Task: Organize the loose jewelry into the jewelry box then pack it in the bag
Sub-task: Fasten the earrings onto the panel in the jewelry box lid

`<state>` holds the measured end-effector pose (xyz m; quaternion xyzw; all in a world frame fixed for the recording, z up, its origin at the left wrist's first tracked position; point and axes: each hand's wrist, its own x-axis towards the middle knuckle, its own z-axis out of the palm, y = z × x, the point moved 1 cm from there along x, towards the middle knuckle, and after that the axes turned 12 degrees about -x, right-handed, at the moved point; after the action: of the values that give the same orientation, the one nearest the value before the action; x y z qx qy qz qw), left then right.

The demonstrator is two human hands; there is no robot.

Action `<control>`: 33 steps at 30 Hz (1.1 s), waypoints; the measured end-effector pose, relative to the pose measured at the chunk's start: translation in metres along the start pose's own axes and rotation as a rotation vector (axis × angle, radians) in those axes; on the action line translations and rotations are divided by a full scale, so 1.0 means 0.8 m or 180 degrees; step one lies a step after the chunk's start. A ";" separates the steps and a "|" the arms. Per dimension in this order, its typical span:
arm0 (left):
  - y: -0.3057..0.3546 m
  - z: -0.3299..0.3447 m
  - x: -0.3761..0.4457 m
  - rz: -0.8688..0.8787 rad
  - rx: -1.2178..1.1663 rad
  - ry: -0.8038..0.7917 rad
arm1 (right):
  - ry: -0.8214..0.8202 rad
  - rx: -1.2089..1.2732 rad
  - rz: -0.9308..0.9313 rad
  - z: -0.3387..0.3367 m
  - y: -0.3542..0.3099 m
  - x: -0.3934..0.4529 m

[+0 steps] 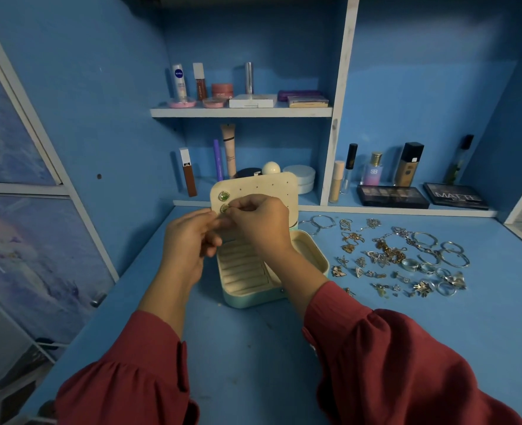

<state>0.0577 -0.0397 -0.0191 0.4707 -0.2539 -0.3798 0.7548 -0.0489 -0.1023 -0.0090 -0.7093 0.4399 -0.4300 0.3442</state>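
Both hands together, pinching a green earring against the open jewelry box lid

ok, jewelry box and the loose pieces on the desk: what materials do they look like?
Jewelry box: looks like pale mint faux leather outside, matte, with a cream velvety lining; the ring rolls and perforated lid panel look soft. Can't confirm by sight.
Loose jewelry: metal, shiny silver and gold tones, bright glints.
Earring on the panel: gold-toned rim, green stone, glass or gem unclear.

We note a blue wall beyond the hands and a blue desk under them. White-edged shelves sit above; a marbled panel stands left.
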 end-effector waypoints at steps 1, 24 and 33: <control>0.001 0.001 -0.001 -0.0105 -0.0099 -0.0002 | -0.0032 -0.0011 0.0006 -0.001 -0.001 0.001; 0.011 -0.013 -0.003 -0.1640 -0.1513 -0.0120 | -0.1312 -0.1688 -0.0053 -0.146 0.013 -0.010; 0.015 -0.023 -0.010 -0.1826 -0.0876 -0.0626 | -0.1740 -0.2307 0.0291 -0.232 0.055 -0.022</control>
<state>0.0708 -0.0207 -0.0160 0.3778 -0.1289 -0.6511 0.6455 -0.2367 -0.1232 0.0206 -0.8513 0.4858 -0.0296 0.1959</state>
